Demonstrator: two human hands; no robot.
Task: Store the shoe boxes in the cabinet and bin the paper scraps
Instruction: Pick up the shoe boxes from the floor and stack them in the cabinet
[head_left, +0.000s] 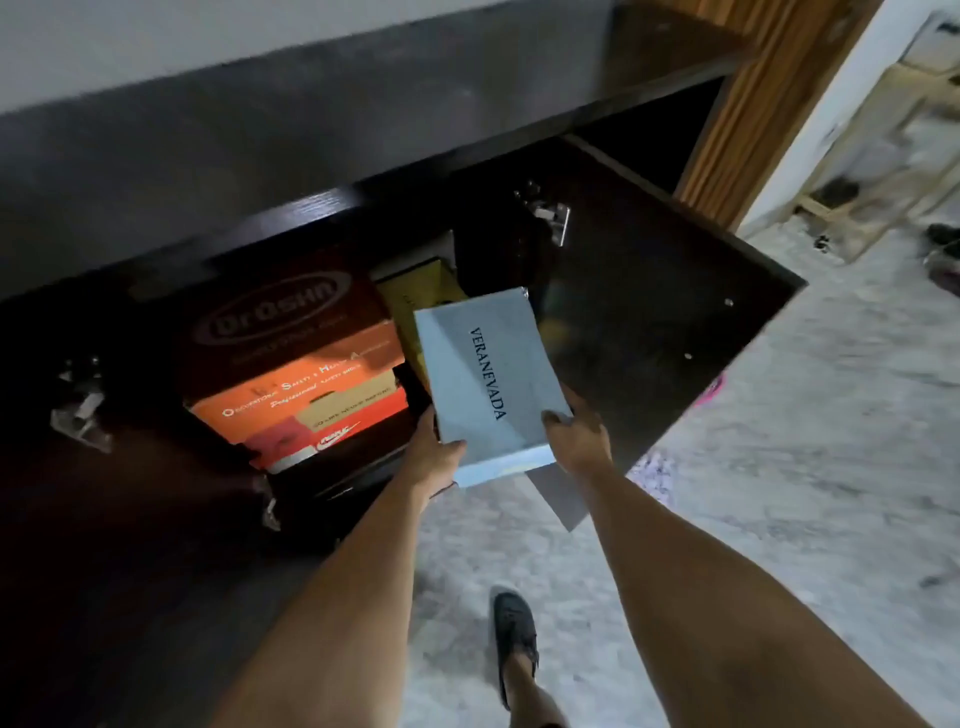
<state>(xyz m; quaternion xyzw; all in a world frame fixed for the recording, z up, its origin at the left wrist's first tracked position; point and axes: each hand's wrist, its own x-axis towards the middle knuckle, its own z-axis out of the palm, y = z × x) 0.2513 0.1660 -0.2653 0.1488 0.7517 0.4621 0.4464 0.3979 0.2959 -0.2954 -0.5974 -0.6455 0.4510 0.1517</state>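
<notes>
A light blue shoe box (485, 379) printed VERANEVADA is held tilted in front of the open dark cabinet (322, 208). My left hand (434, 457) grips its near left corner and my right hand (576, 434) grips its near right edge. Inside the cabinet lies a stack of boxes: a dark red Dr.Oshn box (280, 317) on top, an orange box (291, 395) beneath it, and a red and tan Nike box (332, 431) lower down. A yellow box (421, 296) stands behind the blue one. A grey paper sheet (561, 496) hangs under the blue box.
The cabinet's right door (665, 312) is swung wide open over the speckled floor (779, 493); the left door (78, 467) is open too. My foot in a dark shoe (514, 634) stands on the floor. A pink scrap (711, 389) peeks past the door edge. A wooden frame (857, 171) stands far right.
</notes>
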